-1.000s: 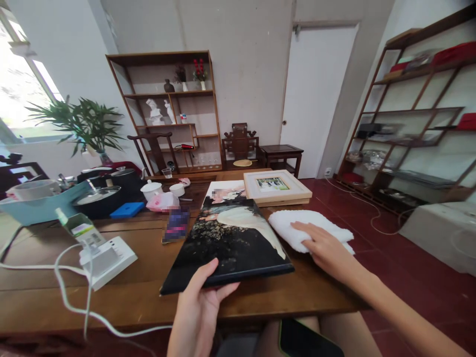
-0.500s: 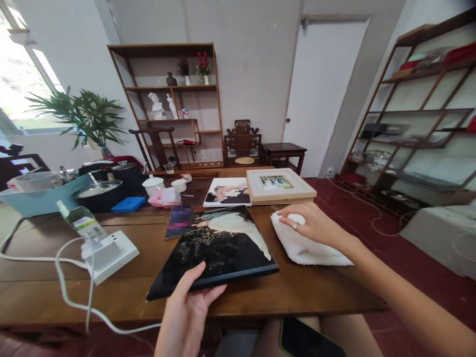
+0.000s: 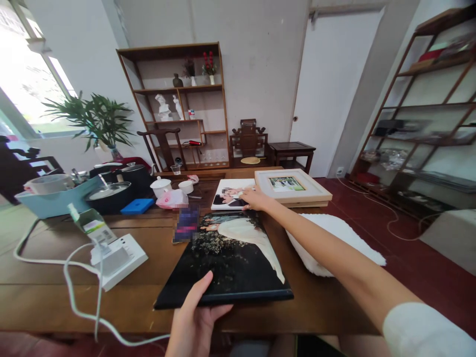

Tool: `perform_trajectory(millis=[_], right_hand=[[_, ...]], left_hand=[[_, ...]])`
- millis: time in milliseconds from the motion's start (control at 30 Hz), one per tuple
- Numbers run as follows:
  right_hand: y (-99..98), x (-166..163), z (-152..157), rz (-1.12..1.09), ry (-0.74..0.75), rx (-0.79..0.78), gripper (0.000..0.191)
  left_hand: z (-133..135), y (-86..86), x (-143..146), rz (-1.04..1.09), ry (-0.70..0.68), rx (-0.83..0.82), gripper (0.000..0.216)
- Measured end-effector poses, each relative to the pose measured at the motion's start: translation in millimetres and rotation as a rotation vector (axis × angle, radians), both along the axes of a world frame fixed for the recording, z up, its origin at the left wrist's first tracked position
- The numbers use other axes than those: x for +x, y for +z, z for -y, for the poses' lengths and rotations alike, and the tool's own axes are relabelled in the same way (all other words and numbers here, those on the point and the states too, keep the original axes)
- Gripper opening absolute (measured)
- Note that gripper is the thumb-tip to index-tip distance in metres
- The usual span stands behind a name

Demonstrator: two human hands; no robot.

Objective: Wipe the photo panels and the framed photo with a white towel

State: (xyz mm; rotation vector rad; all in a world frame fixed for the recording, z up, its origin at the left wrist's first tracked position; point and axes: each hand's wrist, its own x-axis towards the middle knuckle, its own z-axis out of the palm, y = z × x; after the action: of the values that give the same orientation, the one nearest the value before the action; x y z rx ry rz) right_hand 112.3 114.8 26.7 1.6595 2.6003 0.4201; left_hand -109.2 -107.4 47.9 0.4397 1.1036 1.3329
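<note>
My left hand [image 3: 197, 315] grips the near edge of a black photo album [image 3: 230, 258], thumb on the glossy cover and fingers beneath. The cover shows a figure in a long white dress. Stretched across the table, my right hand [image 3: 256, 198] is beside the album's far edge, over a white-bordered photo panel [image 3: 223, 201]. Its fingers are bent and apart; whether they touch the album or the panel, I cannot tell. A white fluffy towel [image 3: 334, 240] lies under and beside my right forearm. A pale wooden picture frame [image 3: 316, 194] rests behind the towel.
At the left are a white power strip [image 3: 128, 255] with a looping cable, a small open box [image 3: 92, 223], a blue block [image 3: 137, 206] and black pots [image 3: 111, 196]. A pink-and-white bag [image 3: 171, 199] and a white lidded bowl [image 3: 161, 187] stand farther back on the table [image 3: 122, 310].
My right hand has left the towel and moved left and forward to the album's far edge. The towel looks flatter and more spread out. My left hand keeps its hold on the album.
</note>
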Motion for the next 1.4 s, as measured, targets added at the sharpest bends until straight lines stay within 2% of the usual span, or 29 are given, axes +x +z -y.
perform_trajectory(millis=[200, 333, 433, 633, 800, 900, 1033, 1167, 1267, 1400], right_hand=[[-11.4, -7.1, -11.5, 0.116, 0.057, -0.039, 0.045], [-14.8, -13.3, -10.2, 0.161, 0.09, 0.015, 0.063], [-14.0, -15.6, -9.2, 0.176, 0.115, 0.073, 0.064], [2.3, -12.0, -9.6, 0.168, 0.148, 0.175, 0.052], [20.4, -12.7, -3.7, 0.151, 0.207, 0.222, 0.047], [27.8, -16.6, 3.6, 0.161, 0.247, 0.238, 0.045], [35.7, -20.3, 11.0, 0.187, 0.28, 0.247, 0.043], [44.9, -19.0, 12.2, 0.197, 0.287, 0.243, 0.044], [49.8, -17.2, 14.5, 0.193, 0.291, 0.24, 0.044], [46.9, -17.7, 24.4, 0.192, 0.305, 0.237, 0.045]], left_hand=[[-2.1, -0.8, -3.3, -0.025, -0.015, -0.003, 0.019], [-4.0, -0.9, -3.8, -0.03, -0.01, -0.001, 0.018], [-8.4, -2.5, -3.3, -0.029, 0.007, -0.012, 0.016], [-24.3, -10.0, -1.3, -0.015, 0.024, -0.013, 0.019], [-39.7, -14.0, -0.5, 0.047, -0.03, 0.002, 0.024], [-48.5, -16.0, 2.7, 0.115, -0.072, -0.016, 0.019], [-61.2, -22.6, 10.4, 0.123, 0.015, -0.084, 0.022], [-72.2, -31.4, 18.5, 0.081, -0.008, -0.055, 0.026], [-78.0, -33.9, 25.1, 0.051, 0.014, -0.013, 0.035], [-87.4, -33.5, 32.9, 0.044, 0.018, -0.005, 0.037]])
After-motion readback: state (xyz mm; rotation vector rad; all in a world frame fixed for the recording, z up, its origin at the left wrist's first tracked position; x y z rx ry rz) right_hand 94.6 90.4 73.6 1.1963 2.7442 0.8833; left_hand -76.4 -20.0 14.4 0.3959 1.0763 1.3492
